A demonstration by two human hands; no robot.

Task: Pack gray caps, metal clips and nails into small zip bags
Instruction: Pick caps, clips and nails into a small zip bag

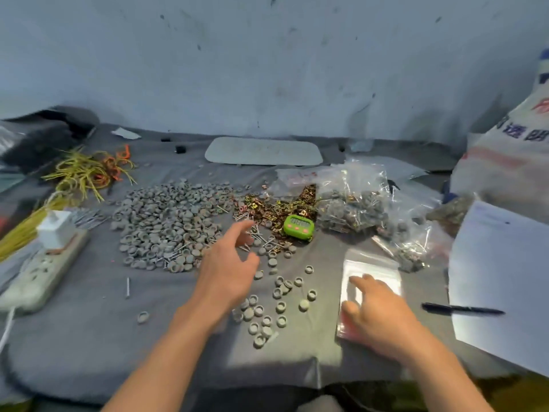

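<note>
A big heap of gray caps (pixel 169 221) covers the middle left of the gray cloth, and several loose caps (pixel 267 310) lie nearer to me. Gold metal clips (pixel 279 208) are piled behind a green timer, with nails (pixel 261 236) scattered in front of them. My left hand (pixel 228 269) hovers open over the nails and loose caps, fingers spread, holding nothing. My right hand (pixel 377 313) rests with straight fingers on a stack of small clear zip bags (pixel 371 272) at the right.
A green timer (pixel 298 226) sits by the clips. Filled clear bags (pixel 356 203) lie at the back right. White paper (pixel 499 278) and a black pen (pixel 460 309) lie on the right, a power strip (pixel 38 272) and yellow ties (pixel 80 173) on the left.
</note>
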